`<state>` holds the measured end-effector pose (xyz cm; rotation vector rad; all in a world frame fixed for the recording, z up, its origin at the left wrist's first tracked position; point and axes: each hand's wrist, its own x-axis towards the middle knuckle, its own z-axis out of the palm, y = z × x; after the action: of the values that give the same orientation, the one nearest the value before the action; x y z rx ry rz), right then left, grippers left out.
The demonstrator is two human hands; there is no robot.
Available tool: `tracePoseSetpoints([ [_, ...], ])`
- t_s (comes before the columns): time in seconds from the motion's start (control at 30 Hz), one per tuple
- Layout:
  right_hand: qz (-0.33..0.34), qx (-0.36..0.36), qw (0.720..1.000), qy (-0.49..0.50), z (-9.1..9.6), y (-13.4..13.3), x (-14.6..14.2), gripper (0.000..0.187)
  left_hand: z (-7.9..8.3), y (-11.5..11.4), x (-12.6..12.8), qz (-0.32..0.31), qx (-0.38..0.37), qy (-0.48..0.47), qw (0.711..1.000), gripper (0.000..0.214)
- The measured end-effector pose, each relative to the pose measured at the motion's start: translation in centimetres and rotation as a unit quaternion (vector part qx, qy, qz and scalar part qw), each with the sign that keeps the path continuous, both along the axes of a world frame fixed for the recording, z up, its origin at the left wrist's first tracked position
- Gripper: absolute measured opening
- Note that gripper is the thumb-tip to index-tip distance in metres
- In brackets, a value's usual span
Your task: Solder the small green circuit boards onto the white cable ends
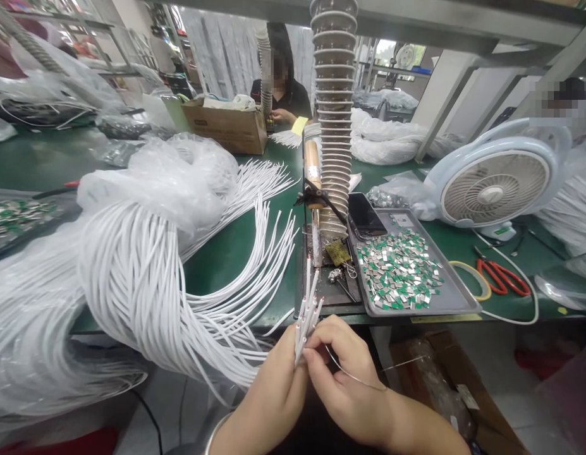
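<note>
The right hand [340, 379] hides where the thin wire [354, 376] meets the white cable ends [308, 316], their tips are too small to make out, and the cable bundle [131, 284] runs off the left edge

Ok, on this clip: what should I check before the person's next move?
Left hand gripping the white cable ends: ok.
Right hand pinching the thin wire: ok.
Condition of the cable tips: cannot tell, too small.
White cable bundle kept on the green bench: not ok, it droops over the edge.
Red-handled scissors away from the hands: ok.
</note>
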<state>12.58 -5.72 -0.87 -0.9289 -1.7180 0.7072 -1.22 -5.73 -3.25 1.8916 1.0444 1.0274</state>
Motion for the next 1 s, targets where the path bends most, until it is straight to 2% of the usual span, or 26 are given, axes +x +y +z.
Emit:
tracePoseSetpoints([
  [0.17, -0.005, -0.016, 1.0, 0.027, -0.1, 0.0, 0.1, 0.011, 0.7, 0.5, -0.4, -0.008, -0.051, -0.031, 0.998, 0.021],
  [0.3, -0.034, -0.023, 0.996, 0.076, -0.4, -0.2, 0.0, 0.011, 1.3, 0.6, -1.0, -0.008, -0.099, -0.043, 0.994, 0.014],
  [0.53, -0.039, -0.077, 0.984, 0.157, -1.2, -0.2, -0.1, 0.01, 0.9, 0.4, -1.4, 0.013, -0.168, -0.094, 0.981, 0.026],
  [0.7, -0.033, -0.074, 0.975, 0.205, -1.0, -0.2, 0.1, 0.01, 1.1, 0.5, -0.8, -0.006, -0.149, -0.091, 0.985, 0.017],
  [0.9, -0.043, -0.036, 0.969, 0.24, -0.3, -0.2, 0.3, 0.013, 1.9, 0.5, -0.8, -0.061, -0.152, -0.08, 0.983, 0.019],
  [1.0, -0.053, -0.018, 0.97, 0.236, -0.1, -0.2, 0.3, 0.014, 2.0, 0.4, -1.0, -0.068, -0.152, -0.066, 0.984, 0.019],
])
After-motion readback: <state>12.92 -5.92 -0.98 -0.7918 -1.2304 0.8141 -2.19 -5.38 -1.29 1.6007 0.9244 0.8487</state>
